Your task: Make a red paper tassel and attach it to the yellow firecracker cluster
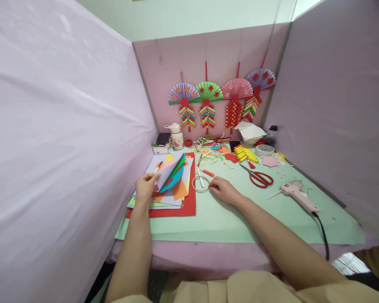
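Observation:
My left hand point(145, 186) pinches the edge of coloured paper sheets point(173, 179), lifting lilac, green and blue ones at an angle off a stack. Beneath them lie more sheets, with a red sheet point(189, 209) at the bottom. On the table, my right hand point(225, 190) rests with curled fingers closed at the right edge of a thin pale ring point(193, 185). A white strip point(200, 176) lies across the ring's inside, and a red-handled tool point(207, 173) sits just behind it.
To the right lie red-handled scissors point(260, 179) and a corded glue gun point(300, 198). Yellow paper rolls point(245, 154), a tape roll point(264, 150), paper scraps point(219, 149) and a bottle point(177, 138) stand farther back. Paper fan ornaments point(209, 91) hang on the rear panel.

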Motion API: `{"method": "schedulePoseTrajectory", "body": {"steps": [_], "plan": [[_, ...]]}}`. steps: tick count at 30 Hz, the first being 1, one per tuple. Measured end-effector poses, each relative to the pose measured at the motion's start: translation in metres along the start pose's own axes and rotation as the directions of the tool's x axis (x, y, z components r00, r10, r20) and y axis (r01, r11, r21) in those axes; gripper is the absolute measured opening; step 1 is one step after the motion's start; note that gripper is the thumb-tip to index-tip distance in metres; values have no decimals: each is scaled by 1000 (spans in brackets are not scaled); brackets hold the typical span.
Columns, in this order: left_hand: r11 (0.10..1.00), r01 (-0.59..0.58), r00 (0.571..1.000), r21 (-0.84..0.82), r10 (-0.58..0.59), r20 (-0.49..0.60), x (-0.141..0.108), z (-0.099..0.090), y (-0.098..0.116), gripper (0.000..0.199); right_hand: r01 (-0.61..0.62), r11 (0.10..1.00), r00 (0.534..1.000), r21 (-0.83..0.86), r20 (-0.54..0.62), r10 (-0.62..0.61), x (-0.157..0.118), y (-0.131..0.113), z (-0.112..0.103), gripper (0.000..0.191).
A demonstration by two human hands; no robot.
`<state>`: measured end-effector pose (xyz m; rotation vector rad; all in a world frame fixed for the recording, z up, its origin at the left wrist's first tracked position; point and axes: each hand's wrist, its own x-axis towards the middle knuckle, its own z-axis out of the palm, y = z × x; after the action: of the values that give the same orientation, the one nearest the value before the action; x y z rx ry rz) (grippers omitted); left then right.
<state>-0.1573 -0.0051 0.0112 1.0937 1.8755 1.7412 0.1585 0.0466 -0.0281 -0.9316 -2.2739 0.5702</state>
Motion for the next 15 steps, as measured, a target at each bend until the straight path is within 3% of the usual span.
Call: {"method": "schedulePoseTrajectory", "body": {"steps": [3, 10, 15], "plan": [[994, 38, 998, -103, -44, -53, 2, -1, -1, 30, -4, 1000, 1000, -3, 3, 4, 0, 1, 1, 13], [979, -19, 984, -203, -18, -179, 6, -2, -4, 31, -11, 1000, 1000, -7, 7, 11, -1, 4, 1, 13], [903, -28, 977, -429, -66, -203, 11, -1, -5, 28, 13, 1000, 1000, 4, 2, -13, -1, 12, 6, 11]]}}
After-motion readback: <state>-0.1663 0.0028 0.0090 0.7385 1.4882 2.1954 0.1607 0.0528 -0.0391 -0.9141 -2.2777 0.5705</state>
